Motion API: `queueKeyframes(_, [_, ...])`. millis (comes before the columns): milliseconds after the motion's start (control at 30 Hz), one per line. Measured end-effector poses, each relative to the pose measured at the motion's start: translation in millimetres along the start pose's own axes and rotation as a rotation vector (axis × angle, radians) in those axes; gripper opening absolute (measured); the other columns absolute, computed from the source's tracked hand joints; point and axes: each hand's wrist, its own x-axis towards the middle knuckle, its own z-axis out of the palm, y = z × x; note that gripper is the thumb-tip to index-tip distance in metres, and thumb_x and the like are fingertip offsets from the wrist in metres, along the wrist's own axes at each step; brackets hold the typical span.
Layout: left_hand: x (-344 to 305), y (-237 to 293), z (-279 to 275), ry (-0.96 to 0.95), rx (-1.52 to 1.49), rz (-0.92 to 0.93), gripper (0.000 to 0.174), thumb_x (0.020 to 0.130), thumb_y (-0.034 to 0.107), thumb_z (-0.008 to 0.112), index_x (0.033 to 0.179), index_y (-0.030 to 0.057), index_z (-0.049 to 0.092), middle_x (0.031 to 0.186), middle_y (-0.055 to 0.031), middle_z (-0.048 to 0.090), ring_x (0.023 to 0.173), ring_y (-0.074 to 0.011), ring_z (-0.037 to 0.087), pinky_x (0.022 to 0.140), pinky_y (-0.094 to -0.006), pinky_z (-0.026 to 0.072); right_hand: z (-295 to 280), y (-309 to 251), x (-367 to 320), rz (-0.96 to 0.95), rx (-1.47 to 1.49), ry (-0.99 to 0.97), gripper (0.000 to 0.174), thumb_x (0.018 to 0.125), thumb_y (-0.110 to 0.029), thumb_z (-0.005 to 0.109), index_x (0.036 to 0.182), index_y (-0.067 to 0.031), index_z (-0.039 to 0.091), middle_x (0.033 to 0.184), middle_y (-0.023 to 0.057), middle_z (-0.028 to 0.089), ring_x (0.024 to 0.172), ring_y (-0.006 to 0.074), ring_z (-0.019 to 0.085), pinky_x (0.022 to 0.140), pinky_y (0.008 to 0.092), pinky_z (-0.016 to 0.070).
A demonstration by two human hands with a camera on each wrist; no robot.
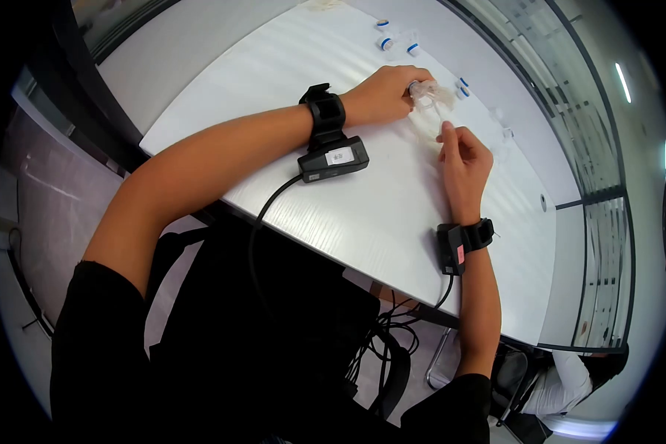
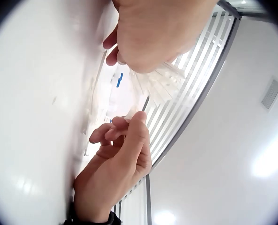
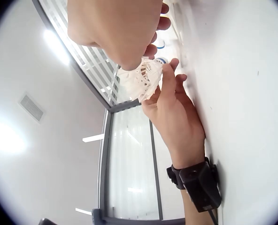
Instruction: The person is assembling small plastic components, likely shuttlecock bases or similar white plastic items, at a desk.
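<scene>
A white feather shuttlecock (image 1: 431, 95) with a blue band round its cork is held over the white table (image 1: 392, 185). My left hand (image 1: 383, 95) grips it near the cork; in the right wrist view the left thumb lies beside the blue band, and the skirt (image 3: 141, 82) of feathers spreads toward the right hand. Just across from the skirt, my right hand (image 1: 466, 163) pinches a small white piece (image 2: 131, 112) between thumb and forefinger, seen in the left wrist view. It looks like part of a feather.
Farther back on the table lie several more shuttlecocks with blue-banded corks (image 1: 386, 44). A low partition (image 1: 522, 111) with striped glass above it borders the far side. Black camera cables (image 1: 253, 251) run from both wrists. A person in a white sleeve (image 1: 559, 385) sits at the lower right.
</scene>
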Motion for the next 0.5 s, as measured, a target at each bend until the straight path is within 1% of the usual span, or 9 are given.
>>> queueKeyframes(33, [-2.7, 1.1, 0.2, 0.002, -0.011, 0.008, 0.049, 0.083, -0.006, 0.055, 0.129, 0.0049, 0.062, 0.107, -0.0124, 0.072, 0.084, -0.0197, 0.066, 0.076, -0.0344, 0.0532, -1.1, -0.4, 0.3, 0.012, 0.007, -0.001, 0.034, 0.1, -0.024, 0.068, 0.08, 0.0031, 0.068, 0.066, -0.002, 0.059, 0.057, 0.0039, 0.048, 0.054, 0.0218, 0.0372])
queueKeyframes(133, [-3.0, 8.6, -1.5, -0.023, -0.08, -0.103, 0.048, 0.083, -0.007, 0.055, 0.129, 0.0046, 0.062, 0.109, -0.0128, 0.072, 0.085, -0.0199, 0.068, 0.077, -0.0351, 0.0542, -1.9, -0.6, -0.1, 0.029, 0.036, 0.011, 0.034, 0.101, -0.026, 0.067, 0.082, 0.0022, 0.069, 0.067, -0.002, 0.06, 0.058, 0.0039, 0.048, 0.054, 0.0224, 0.0368])
queueKeyframes(267, [-2.5, 2.0, -0.2, -0.032, -0.073, -0.088, 0.045, 0.085, -0.007, 0.056, 0.128, 0.0039, 0.062, 0.111, -0.0128, 0.072, 0.082, -0.0198, 0.07, 0.077, -0.0343, 0.0544, -1.4, -0.3, 0.9, 0.035, 0.042, 0.025, 0.034, 0.101, -0.026, 0.067, 0.082, 0.0022, 0.069, 0.068, -0.0019, 0.06, 0.058, 0.004, 0.048, 0.054, 0.0224, 0.0369])
queueKeyframes(333, [-4.3, 7.0, -3.7, -0.022, -0.061, -0.085, 0.043, 0.085, -0.006, 0.057, 0.127, 0.0037, 0.062, 0.112, -0.013, 0.072, 0.08, -0.02, 0.07, 0.077, -0.0339, 0.0545, 0.5, 0.9, -0.7, 0.036, 0.05, 0.019, 0.035, 0.101, -0.027, 0.067, 0.082, 0.0022, 0.069, 0.068, -0.0017, 0.06, 0.059, 0.0041, 0.048, 0.054, 0.0224, 0.037])
queueKeyframes(433, [-2.0, 5.8, -2.2, -0.009, -0.094, -0.104, 0.042, 0.085, -0.006, 0.059, 0.126, 0.0036, 0.063, 0.113, -0.0128, 0.072, 0.083, -0.0206, 0.07, 0.077, -0.0342, 0.0547, -2.7, -0.1, 2.0, 0.042, 0.047, 0.022, 0.035, 0.101, -0.027, 0.067, 0.082, 0.0024, 0.07, 0.069, -0.0013, 0.061, 0.059, 0.0043, 0.049, 0.055, 0.0224, 0.0373])
queueKeyframes(500, [-0.5, 3.5, -1.3, 0.011, -0.068, -0.076, 0.041, 0.085, -0.006, 0.059, 0.125, 0.0042, 0.063, 0.115, -0.0118, 0.072, 0.083, -0.0216, 0.07, 0.077, -0.0342, 0.0549, -1.6, -4.2, -0.3, 0.064, 0.031, 0.009, 0.035, 0.101, -0.027, 0.066, 0.082, 0.0025, 0.07, 0.069, -0.001, 0.061, 0.059, 0.0044, 0.049, 0.055, 0.0223, 0.0376])
